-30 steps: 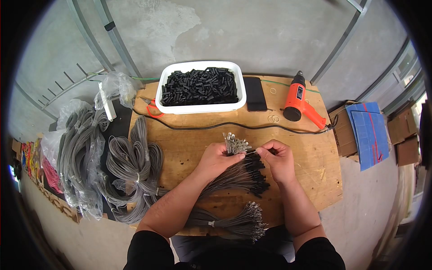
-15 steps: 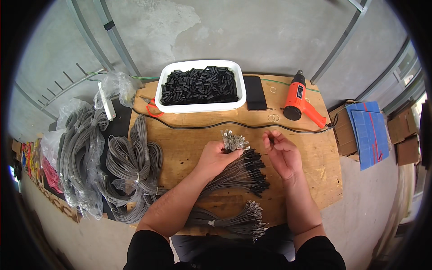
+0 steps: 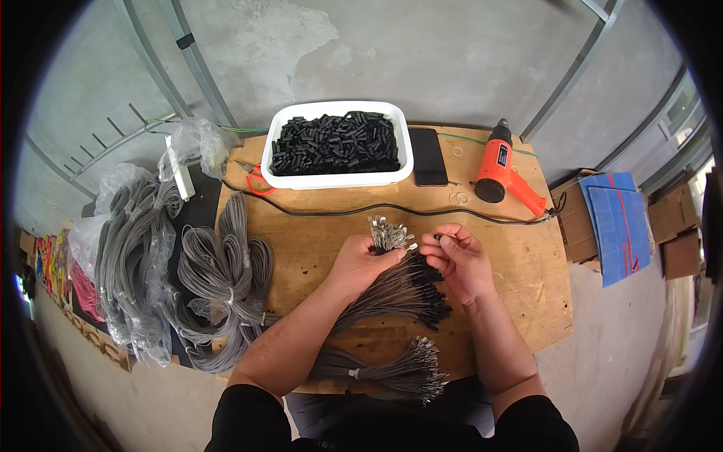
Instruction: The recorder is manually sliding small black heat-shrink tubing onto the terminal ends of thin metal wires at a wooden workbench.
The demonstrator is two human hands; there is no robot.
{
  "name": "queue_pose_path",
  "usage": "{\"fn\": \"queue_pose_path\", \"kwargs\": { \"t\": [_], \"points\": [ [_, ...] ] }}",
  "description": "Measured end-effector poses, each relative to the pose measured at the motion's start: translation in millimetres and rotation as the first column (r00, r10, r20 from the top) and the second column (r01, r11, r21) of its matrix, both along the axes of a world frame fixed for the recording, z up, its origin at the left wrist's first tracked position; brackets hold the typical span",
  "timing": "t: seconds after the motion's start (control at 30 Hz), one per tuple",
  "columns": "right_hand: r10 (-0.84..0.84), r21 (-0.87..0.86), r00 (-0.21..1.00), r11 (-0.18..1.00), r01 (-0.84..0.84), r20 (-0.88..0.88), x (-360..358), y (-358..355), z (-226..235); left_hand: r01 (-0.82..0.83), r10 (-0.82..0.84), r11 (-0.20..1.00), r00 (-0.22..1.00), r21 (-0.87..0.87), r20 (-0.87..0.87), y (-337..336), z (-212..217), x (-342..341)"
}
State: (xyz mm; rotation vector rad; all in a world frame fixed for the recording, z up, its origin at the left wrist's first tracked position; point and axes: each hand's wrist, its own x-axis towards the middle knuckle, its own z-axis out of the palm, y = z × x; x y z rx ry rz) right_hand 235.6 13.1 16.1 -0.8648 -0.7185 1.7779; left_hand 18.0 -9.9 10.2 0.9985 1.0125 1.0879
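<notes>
My left hand (image 3: 363,264) is closed around a bunch of grey wires, their silvery metal terminals (image 3: 388,235) fanning out above the thumb. Just to the right, my right hand (image 3: 463,264) pinches a small black sleeve (image 3: 438,237) between thumb and fingertips, close to the terminals but apart from them. Below the hands lies a spread of grey wires (image 3: 384,297) whose ends carry black sleeves (image 3: 431,301). Nearer to me rests a tied bundle of wires (image 3: 376,372) with bare metal terminals at its right end.
A white tub (image 3: 339,181) full of black sleeves stands at the back, with a dark phone (image 3: 430,157) beside it. Farther right lies an orange heat gun (image 3: 495,166). Red-handled pliers (image 3: 257,181), a black cord (image 3: 361,209) and coiled grey wire bundles (image 3: 218,275) occupy the left and middle.
My right hand has moved left and slightly down, bringing the black sleeve nearer to the terminals. My left hand keeps its hold on the wires.
</notes>
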Motion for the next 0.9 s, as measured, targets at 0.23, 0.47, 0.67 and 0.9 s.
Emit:
{"fn": "queue_pose_path", "kwargs": {
  "t": [0.23, 0.47, 0.67, 0.9],
  "points": [
    [0.001, 0.180, 0.963, 0.982, -0.051, 0.268, -7, -9, -3, 0.038, -0.038, 0.999, 0.999, 0.004, 0.024, 0, -2, -3],
    [-0.002, 0.267, 0.951, 0.960, -0.084, 0.309, -7, -11, -6, 0.056, -0.056, 0.998, 0.998, 0.003, 0.036, 0, 0, -1],
    [-0.031, 0.291, 0.967, 0.956, -0.046, 0.252, -11, -12, -3, 0.109, -0.109, 0.994, 0.994, -0.008, -0.011, 0, 0, -3],
    [-0.018, 0.289, 0.971, 0.956, -0.054, 0.240, -8, -10, -9, 0.125, -0.126, 0.992, 0.991, -0.024, -0.039, 1, -2, -3]
  ]
}}
